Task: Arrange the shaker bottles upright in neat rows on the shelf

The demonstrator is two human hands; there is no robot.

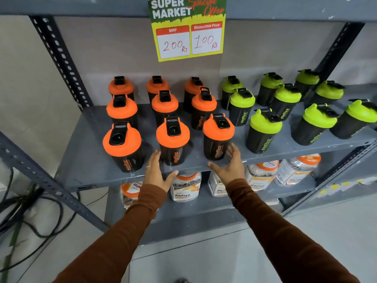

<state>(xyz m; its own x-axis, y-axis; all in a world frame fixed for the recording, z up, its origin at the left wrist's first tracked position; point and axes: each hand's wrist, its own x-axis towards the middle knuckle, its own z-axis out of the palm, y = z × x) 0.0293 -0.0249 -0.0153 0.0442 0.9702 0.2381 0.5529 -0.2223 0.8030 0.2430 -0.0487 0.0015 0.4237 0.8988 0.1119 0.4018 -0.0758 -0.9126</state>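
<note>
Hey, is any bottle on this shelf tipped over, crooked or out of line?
None tipped; all stand upright. The orange-lidded bottles form tidy rows, but the green-lidded bottles look staggered, their front row unevenly spaced toward the right end of the shelf.

Bright, even indoor light with soft, faint shadows beneath the bottles [173,139]. Wide-angle bending curves the shelf [81,172] edges toward three and nine o'clock. Slight overall softness; no strong glare.
</note>
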